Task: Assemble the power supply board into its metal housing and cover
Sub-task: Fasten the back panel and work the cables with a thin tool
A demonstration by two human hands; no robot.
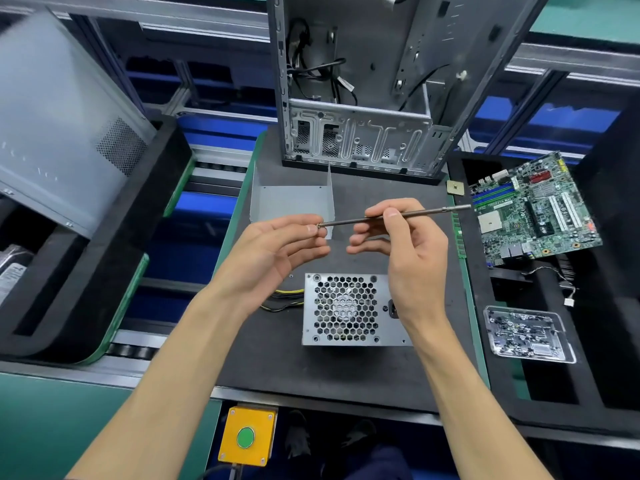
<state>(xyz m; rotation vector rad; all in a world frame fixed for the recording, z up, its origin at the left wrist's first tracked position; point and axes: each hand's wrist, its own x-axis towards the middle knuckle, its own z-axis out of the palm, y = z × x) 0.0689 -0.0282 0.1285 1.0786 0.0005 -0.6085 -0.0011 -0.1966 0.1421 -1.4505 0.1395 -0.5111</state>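
The power supply housing (341, 308), a grey metal box with a honeycomb fan grille, stands on the black mat with yellow and black wires (285, 297) coming out on its left. Behind it lies the bent grey metal cover (291, 202). My right hand (405, 247) pinches a long thin screwdriver shaft (398, 216) held level above the mat. My left hand (277, 251) pinches a small screw (319, 226) against the shaft's tip.
An open computer case (363, 98) stands at the back of the mat. A motherboard (533, 209) and a clear tray of screws (526, 334) lie on the right. A grey side panel (62, 116) leans at the left. A yellow button box (247, 436) sits below the table edge.
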